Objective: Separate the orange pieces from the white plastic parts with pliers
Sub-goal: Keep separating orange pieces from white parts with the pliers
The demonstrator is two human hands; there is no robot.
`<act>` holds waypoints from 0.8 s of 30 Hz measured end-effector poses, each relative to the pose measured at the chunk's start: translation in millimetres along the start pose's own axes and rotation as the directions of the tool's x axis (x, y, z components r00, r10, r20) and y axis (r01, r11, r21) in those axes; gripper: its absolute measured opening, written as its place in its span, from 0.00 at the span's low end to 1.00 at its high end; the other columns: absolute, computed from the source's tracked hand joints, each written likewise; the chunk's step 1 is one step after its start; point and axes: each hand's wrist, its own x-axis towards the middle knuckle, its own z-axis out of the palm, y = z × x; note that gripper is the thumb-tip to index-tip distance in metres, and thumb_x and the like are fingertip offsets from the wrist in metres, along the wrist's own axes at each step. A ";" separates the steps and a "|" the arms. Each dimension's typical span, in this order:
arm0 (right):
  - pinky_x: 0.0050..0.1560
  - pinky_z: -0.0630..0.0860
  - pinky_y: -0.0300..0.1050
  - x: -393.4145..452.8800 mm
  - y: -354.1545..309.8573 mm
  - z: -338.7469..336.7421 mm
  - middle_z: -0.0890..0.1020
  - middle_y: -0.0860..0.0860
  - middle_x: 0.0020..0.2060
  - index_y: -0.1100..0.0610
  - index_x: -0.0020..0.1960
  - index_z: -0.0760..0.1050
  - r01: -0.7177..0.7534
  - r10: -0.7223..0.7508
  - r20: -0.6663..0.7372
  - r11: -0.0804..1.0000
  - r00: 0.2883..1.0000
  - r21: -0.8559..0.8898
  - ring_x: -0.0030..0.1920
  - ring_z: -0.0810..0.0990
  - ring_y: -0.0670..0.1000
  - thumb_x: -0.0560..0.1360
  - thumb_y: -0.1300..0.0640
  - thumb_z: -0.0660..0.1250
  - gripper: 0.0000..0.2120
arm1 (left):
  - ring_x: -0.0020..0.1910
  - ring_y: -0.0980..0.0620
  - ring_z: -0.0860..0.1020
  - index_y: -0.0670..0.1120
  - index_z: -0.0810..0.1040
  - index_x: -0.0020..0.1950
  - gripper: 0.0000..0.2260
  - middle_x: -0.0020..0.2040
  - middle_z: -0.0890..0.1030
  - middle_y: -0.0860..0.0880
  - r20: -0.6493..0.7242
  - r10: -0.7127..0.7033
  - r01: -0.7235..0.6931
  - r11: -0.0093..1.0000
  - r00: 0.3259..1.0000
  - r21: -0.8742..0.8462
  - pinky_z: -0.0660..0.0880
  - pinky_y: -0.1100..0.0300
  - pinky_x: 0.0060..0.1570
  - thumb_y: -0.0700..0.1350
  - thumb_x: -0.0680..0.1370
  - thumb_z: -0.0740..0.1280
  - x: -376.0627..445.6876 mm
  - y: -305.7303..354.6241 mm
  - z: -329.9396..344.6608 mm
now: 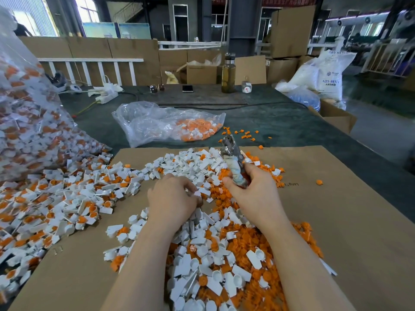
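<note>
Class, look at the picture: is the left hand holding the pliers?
No. The right hand holds the pliers, while the left hand rests in the pile of white parts.

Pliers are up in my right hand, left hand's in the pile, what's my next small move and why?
Probably lift one assembled white-and-orange part with your left hand to the pliers. Your right hand holds them raised with nothing visible in the tip, while the left fingers rest on loose pieces.

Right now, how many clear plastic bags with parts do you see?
2. One big bag stands at the left edge, spilling parts. One smaller bag lies beyond the cardboard, centre. Others may be out of view.
</note>
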 end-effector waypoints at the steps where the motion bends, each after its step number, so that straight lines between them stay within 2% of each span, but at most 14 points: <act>1: 0.37 0.76 0.37 -0.1 -0.5 -0.1 0.78 0.39 0.38 0.43 0.47 0.72 -0.001 0.001 -0.001 1.000 1.000 0.004 0.40 0.78 0.41 0.74 0.48 0.71 0.08 | 0.52 0.50 0.79 0.56 0.79 0.47 0.05 0.53 0.78 0.52 -0.015 -0.004 0.002 0.991 1.000 -0.130 0.77 0.49 0.56 0.52 0.75 0.74 -0.9 0.5 -0.9; 3: 0.37 0.77 0.38 0.0 -0.9 -0.2 0.78 0.39 0.38 0.42 0.46 0.71 -0.004 0.004 -0.001 1.000 1.000 0.021 0.41 0.78 0.40 0.74 0.47 0.70 0.07 | 0.42 0.53 0.82 0.53 0.79 0.47 0.05 0.47 0.81 0.53 -0.032 -0.019 0.003 0.895 0.999 -0.446 0.80 0.56 0.41 0.48 0.75 0.74 -3.7 1.0 -3.7; 4: 0.38 0.77 0.39 -0.1 -0.9 -0.2 0.79 0.40 0.38 0.42 0.45 0.71 -0.005 0.005 0.001 0.999 1.000 0.033 0.42 0.77 0.39 0.74 0.47 0.70 0.07 | 0.39 0.55 0.82 0.51 0.79 0.48 0.05 0.45 0.83 0.51 -0.010 -0.027 0.016 0.814 1.000 -0.581 0.78 0.60 0.35 0.46 0.75 0.74 -5.5 2.1 -6.1; 5: 0.38 0.78 0.40 -0.2 -1.1 -0.3 0.79 0.40 0.38 0.42 0.46 0.72 -0.007 0.007 0.003 0.999 1.000 0.048 0.43 0.77 0.38 0.74 0.47 0.70 0.07 | 0.37 0.56 0.83 0.49 0.80 0.49 0.05 0.43 0.84 0.49 0.034 -0.027 0.043 0.717 0.999 -0.696 0.77 0.63 0.33 0.45 0.75 0.74 -7.2 3.3 -8.4; 7: 0.41 0.79 0.40 -0.4 -1.7 -0.4 0.80 0.40 0.39 0.43 0.47 0.73 -0.013 0.012 0.007 0.996 1.000 0.087 0.44 0.77 0.36 0.73 0.47 0.70 0.06 | 0.39 0.54 0.84 0.45 0.82 0.50 0.07 0.43 0.86 0.46 0.137 0.006 0.113 0.535 0.991 -0.837 0.79 0.61 0.40 0.42 0.74 0.75 -8.6 5.8 -11.4; 8: 0.42 0.79 0.40 -0.5 -2.0 -0.3 0.80 0.39 0.40 0.43 0.48 0.74 -0.012 0.012 0.007 0.994 1.000 0.106 0.45 0.77 0.36 0.73 0.47 0.70 0.06 | 0.41 0.51 0.85 0.44 0.82 0.51 0.07 0.43 0.86 0.45 0.170 0.025 0.137 0.477 0.985 -0.868 0.80 0.59 0.43 0.41 0.74 0.74 -8.8 7.2 -12.0; 10: 0.43 0.80 0.43 -1.2 -2.9 -0.2 0.80 0.39 0.40 0.44 0.48 0.75 -0.003 0.003 0.005 0.991 1.000 0.133 0.44 0.79 0.38 0.73 0.48 0.70 0.06 | 0.41 0.50 0.85 0.44 0.81 0.52 0.06 0.43 0.87 0.45 0.193 0.067 0.148 0.416 0.979 -0.897 0.80 0.60 0.41 0.39 0.76 0.72 -9.7 8.9 -10.8; 12: 0.41 0.82 0.48 -1.8 -4.4 -0.2 0.81 0.41 0.39 0.45 0.48 0.76 0.001 -0.003 0.008 0.988 1.000 0.156 0.42 0.81 0.42 0.73 0.47 0.69 0.06 | 0.39 0.51 0.84 0.45 0.81 0.51 0.05 0.42 0.86 0.44 0.192 0.112 0.131 0.406 0.975 -0.904 0.80 0.62 0.37 0.38 0.77 0.71 -11.2 10.9 -9.3; 14: 0.40 0.82 0.49 -2.3 -5.3 -0.1 0.81 0.41 0.39 0.46 0.48 0.76 0.011 -0.011 0.002 0.989 1.000 0.148 0.40 0.81 0.43 0.72 0.45 0.68 0.08 | 0.38 0.53 0.84 0.45 0.82 0.49 0.04 0.41 0.86 0.44 0.181 0.126 0.109 0.443 0.975 -0.890 0.81 0.61 0.38 0.37 0.78 0.70 -11.7 12.5 -8.1; 18: 0.39 0.78 0.40 -1.2 -4.2 -0.2 0.80 0.39 0.38 0.44 0.46 0.74 0.029 -0.026 -0.028 0.995 0.999 0.099 0.43 0.78 0.38 0.73 0.48 0.70 0.05 | 0.38 0.54 0.85 0.47 0.84 0.48 0.05 0.40 0.87 0.49 0.111 0.117 0.025 0.570 0.987 -0.821 0.81 0.63 0.41 0.39 0.78 0.70 -11.6 17.0 -8.9; 21: 0.36 0.75 0.37 -0.5 -3.0 -0.3 0.78 0.39 0.37 0.44 0.46 0.73 0.026 -0.024 -0.035 0.998 0.999 0.057 0.41 0.78 0.38 0.74 0.49 0.71 0.06 | 0.40 0.55 0.85 0.50 0.83 0.47 0.02 0.40 0.86 0.53 0.071 0.142 -0.030 0.605 0.987 -0.796 0.78 0.66 0.38 0.47 0.76 0.72 -13.9 19.4 -8.3; 24: 0.33 0.71 0.34 -1.1 -3.2 1.0 0.78 0.39 0.35 0.44 0.46 0.73 0.030 -0.030 -0.027 0.999 0.999 0.033 0.38 0.78 0.39 0.74 0.49 0.71 0.07 | 0.39 0.57 0.84 0.53 0.83 0.43 0.02 0.37 0.86 0.55 0.008 0.114 -0.073 0.686 0.993 -0.724 0.79 0.64 0.40 0.48 0.76 0.73 -14.2 21.2 -5.6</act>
